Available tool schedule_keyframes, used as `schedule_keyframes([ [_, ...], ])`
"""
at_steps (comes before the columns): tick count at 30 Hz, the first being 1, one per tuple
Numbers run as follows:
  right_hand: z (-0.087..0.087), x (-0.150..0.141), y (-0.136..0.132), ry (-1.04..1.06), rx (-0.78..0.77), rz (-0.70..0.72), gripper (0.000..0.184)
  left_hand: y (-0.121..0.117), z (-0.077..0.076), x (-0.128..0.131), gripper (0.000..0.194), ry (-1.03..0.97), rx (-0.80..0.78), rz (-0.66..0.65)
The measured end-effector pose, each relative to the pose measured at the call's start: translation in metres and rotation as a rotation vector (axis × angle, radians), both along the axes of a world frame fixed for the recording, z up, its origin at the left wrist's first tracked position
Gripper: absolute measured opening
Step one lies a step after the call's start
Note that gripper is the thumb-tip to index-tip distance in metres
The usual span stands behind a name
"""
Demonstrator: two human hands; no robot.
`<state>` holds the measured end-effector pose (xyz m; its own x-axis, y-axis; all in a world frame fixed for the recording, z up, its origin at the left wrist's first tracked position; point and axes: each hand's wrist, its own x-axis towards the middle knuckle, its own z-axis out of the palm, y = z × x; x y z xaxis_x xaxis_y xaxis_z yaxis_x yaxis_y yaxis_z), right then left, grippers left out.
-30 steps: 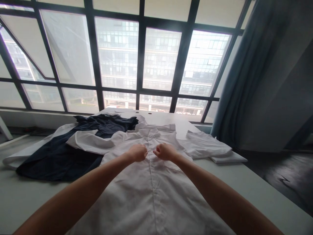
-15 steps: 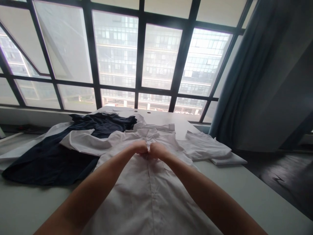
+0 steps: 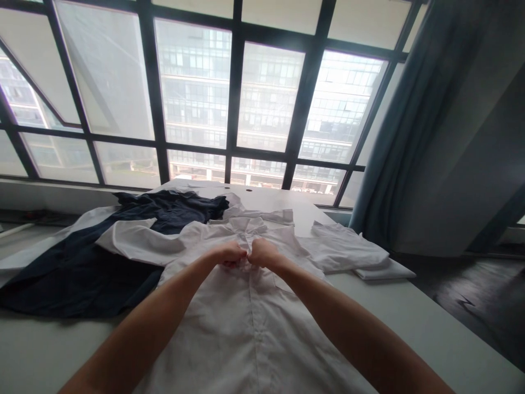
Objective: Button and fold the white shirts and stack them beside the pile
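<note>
A white button-up shirt [image 3: 246, 328] lies front side up on a pale table [image 3: 430, 323], collar away from me. My left hand [image 3: 227, 254] and my right hand [image 3: 262, 253] are both closed in pinches on the shirt's front placket just below the collar, knuckles nearly touching. The fingertips are hidden behind the knuckles. One sleeve spreads out to the left, the other to the right.
A dark navy garment [image 3: 94, 262] lies crumpled to the left, partly under the white sleeve. A folded white cloth [image 3: 385, 269] sits at the table's right edge. Large windows [image 3: 233, 98] stand behind the table, and a blue-grey curtain [image 3: 414, 137] hangs at the right.
My hands were a little apart on the placket a second ago; they have come together at its middle and stay pinched there.
</note>
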<state>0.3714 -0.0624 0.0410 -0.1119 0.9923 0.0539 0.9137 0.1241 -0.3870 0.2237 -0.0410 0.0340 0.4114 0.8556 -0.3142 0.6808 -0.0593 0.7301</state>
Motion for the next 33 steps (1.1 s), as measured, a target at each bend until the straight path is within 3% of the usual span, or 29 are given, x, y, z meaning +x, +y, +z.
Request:
schedule_keyframes([
  [3, 0.003, 0.006, 0.004, 0.124, -0.115, -0.046, 0.024, -0.004, 0.004, 0.000, 0.034, -0.053, -0.054, 0.000],
  [5, -0.003, 0.012, 0.004, 0.298, -0.166, -0.017, 0.021, -0.006, 0.005, -0.001, 0.033, -0.080, -0.077, 0.000],
  [9, -0.028, 0.023, -0.002, 0.540, -0.056, 0.057, 0.016, -0.010, 0.003, -0.002, 0.032, -0.110, -0.048, 0.021],
  [13, -0.042, 0.026, -0.008, 0.610, 0.008, 0.069, 0.018, -0.012, -0.003, -0.004, 0.029, -0.092, 0.023, 0.009],
  [22, -0.030, 0.021, -0.014, 0.609, -0.037, 0.054, 0.012, -0.010, -0.005, -0.003, 0.031, -0.155, -0.020, -0.018],
  [28, -0.021, 0.023, -0.018, 0.681, -0.159, 0.072, 0.023, -0.015, 0.001, -0.003, 0.036, -0.201, -0.054, 0.004],
  [33, -0.024, 0.021, -0.015, 0.694, -0.193, 0.015, 0.012, -0.013, -0.002, -0.002, 0.029, -0.160, -0.022, -0.025],
])
